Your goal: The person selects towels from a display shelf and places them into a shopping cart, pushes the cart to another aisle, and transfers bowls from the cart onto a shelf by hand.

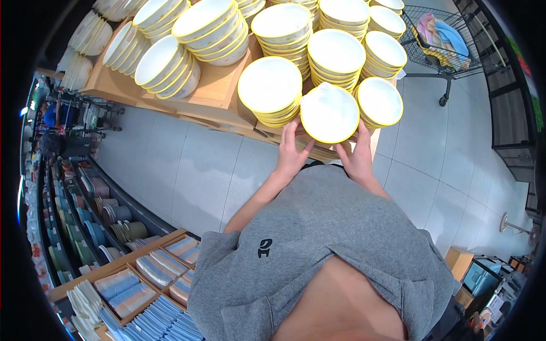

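Note:
A white bowl with a yellow rim (330, 113) is at the front edge of the wooden display, with a white cloth or paper (327, 94) on its far inner side. My left hand (293, 149) is wrapped round the bowl's left side, and my right hand (356, 153) is round its right side. Both thumbs are near the front rim; the other fingertips are partly hidden behind the bowl. Stacks of similar bowls stand close on either side, one at the left (270, 85) and one at the right (380, 102).
More bowl stacks (213, 28) fill the wooden display (219, 79). A wire cart (421, 51) holding coloured cloths stands at the upper right. Shelves of dishes (85, 210) line the left, and a bin of folded cloths (133, 264) lies lower left. A person (62, 145) is at the far left.

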Tool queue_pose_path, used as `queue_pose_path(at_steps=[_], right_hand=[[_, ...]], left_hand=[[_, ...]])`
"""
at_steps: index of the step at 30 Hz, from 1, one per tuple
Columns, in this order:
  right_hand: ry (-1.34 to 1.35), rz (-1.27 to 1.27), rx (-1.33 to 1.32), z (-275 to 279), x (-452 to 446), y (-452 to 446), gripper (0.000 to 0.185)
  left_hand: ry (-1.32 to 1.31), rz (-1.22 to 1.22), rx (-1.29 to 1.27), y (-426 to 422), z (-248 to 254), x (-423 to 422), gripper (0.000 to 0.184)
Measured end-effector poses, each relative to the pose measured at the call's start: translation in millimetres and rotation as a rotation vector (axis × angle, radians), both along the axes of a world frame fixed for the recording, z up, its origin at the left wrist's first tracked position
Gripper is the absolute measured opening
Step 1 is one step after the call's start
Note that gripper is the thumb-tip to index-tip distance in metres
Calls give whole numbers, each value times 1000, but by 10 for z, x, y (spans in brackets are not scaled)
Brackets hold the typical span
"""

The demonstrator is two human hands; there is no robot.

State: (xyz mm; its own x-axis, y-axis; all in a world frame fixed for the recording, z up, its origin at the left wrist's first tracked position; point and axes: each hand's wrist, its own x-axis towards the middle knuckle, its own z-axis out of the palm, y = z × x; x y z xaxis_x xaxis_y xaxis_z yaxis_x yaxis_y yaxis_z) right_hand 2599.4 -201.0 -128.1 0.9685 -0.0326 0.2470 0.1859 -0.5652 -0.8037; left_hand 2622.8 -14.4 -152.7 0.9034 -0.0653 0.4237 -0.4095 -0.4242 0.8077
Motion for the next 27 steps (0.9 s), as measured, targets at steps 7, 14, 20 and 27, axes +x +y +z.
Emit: queue_pose_path(at_steps=[7,14,20,27], right_hand=[[-30,3,21,-26,13,-1,81],[3,3,34,-22,-12,-24,74],[-115,-16,52,-42,-23,-32,65],[167,-49,188,-94,-55,-40,56]], left_hand=[[-28,4,12,16,-3,6,65],[-35,15,-26,54,-1,-26,49],[34,10,-51,149,-122,-82,44],[235,-94,-208,20,27,-90,71]])
